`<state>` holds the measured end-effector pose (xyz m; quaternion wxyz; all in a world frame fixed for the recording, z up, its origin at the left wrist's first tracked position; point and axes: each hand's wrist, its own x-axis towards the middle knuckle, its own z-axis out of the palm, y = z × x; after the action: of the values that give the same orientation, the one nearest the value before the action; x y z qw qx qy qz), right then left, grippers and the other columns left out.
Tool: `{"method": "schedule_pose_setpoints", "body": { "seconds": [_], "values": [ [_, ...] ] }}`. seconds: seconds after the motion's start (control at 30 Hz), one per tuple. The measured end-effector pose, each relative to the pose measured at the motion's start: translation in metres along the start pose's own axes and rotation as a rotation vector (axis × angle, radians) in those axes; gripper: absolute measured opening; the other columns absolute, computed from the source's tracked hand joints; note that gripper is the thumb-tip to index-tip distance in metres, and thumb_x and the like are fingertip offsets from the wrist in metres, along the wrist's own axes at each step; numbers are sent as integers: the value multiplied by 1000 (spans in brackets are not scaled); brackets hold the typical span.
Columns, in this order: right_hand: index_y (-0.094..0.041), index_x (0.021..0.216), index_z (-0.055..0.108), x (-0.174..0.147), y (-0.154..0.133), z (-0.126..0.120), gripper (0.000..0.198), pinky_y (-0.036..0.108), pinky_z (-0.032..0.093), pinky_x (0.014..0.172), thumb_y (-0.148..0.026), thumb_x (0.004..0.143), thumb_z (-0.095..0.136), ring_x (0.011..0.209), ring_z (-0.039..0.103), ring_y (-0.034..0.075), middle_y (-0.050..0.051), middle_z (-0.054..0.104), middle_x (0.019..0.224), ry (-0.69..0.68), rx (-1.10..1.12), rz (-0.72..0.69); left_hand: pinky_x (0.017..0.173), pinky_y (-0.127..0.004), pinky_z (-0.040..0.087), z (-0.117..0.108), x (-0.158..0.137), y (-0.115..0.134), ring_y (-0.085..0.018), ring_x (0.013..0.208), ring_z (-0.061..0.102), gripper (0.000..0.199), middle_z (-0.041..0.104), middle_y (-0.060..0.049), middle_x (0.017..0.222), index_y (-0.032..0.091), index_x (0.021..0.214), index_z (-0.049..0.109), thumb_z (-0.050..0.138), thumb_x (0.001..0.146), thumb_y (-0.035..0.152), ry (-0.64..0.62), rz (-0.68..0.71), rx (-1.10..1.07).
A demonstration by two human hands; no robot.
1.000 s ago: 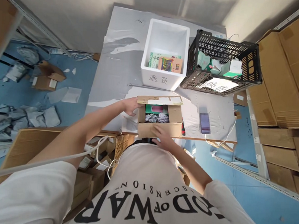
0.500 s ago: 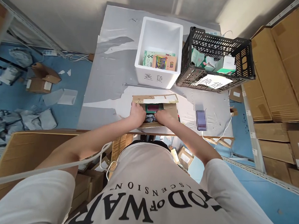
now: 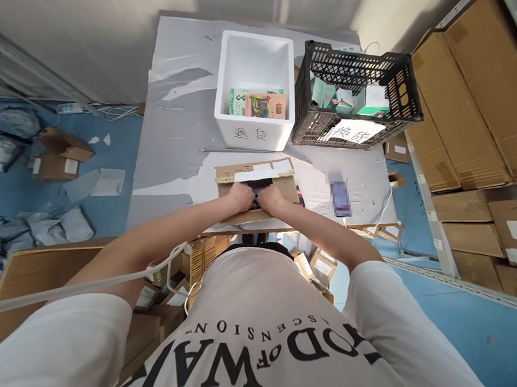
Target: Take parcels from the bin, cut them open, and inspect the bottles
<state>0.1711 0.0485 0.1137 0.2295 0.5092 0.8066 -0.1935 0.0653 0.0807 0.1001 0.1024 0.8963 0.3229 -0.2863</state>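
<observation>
A small open cardboard box (image 3: 289, 189) sits at the table's front edge, its far flap raised with white labels on it. Both of my hands reach into its opening. My left hand (image 3: 242, 197) is closed, knuckles up, at the left of the opening. Close beside it my right hand (image 3: 270, 199) is closed too, at the right. Dark and bluish contents show in the narrow gap between them. My hands cover most of what lies in the box, and what their fingertips grip is hidden.
Behind the box stand a white foam bin (image 3: 253, 134) with flat colourful packages and a black plastic crate (image 3: 306, 118) with green-and-white cartons. A blurred purple phone-like item (image 3: 340, 199) lies right, by a white cable. Stacked cartons (image 3: 469, 213) line the right; a large box (image 3: 56, 258) stands left.
My left hand has moved from the box's left side into the opening, nearer my right hand. The green-and-pink item seen inside is now mostly covered. The whole view has shifted slightly.
</observation>
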Motion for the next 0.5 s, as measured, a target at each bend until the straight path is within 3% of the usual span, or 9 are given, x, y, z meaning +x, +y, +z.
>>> {"method": "schedule_pose_setpoints", "body": {
  "seconds": [0.13,0.23,0.3,0.37,0.5],
  "values": [
    [-3,120,65,-7,-2,-5,42,54,48,92,-2,89,37,114,59,36,26,64,121,51,-79,230,113,-62,11,-13,-8,13,-41,122,49,38,68,-21,116,9,112,71,60,84,33,61,-170,73],
    [-3,139,49,-14,9,-5,51,58,49,86,-4,91,30,126,47,41,28,41,147,140,-68,397,111,-68,-4,-15,-15,15,-45,134,34,52,59,-20,131,12,128,63,61,83,38,120,-326,-18],
    [-11,148,37,-20,21,-3,56,61,47,89,-13,93,38,136,33,43,22,19,159,191,-11,413,110,-70,-7,-14,-21,9,-46,138,27,69,47,-19,145,15,139,52,62,80,50,171,-386,-63],
    [-18,154,26,-26,36,1,73,64,45,92,-27,88,57,142,19,45,16,2,163,206,35,381,110,-70,-8,-13,-28,-2,-47,139,23,90,29,-19,156,16,149,38,62,75,61,199,-408,-49],
    [-23,157,6,-34,69,12,129,65,40,99,-46,58,86,143,10,49,12,-19,161,213,103,330,108,-73,-2,-14,-43,-31,-50,138,18,124,-5,-15,163,18,156,14,69,58,73,193,-363,-56]
  ]
}}
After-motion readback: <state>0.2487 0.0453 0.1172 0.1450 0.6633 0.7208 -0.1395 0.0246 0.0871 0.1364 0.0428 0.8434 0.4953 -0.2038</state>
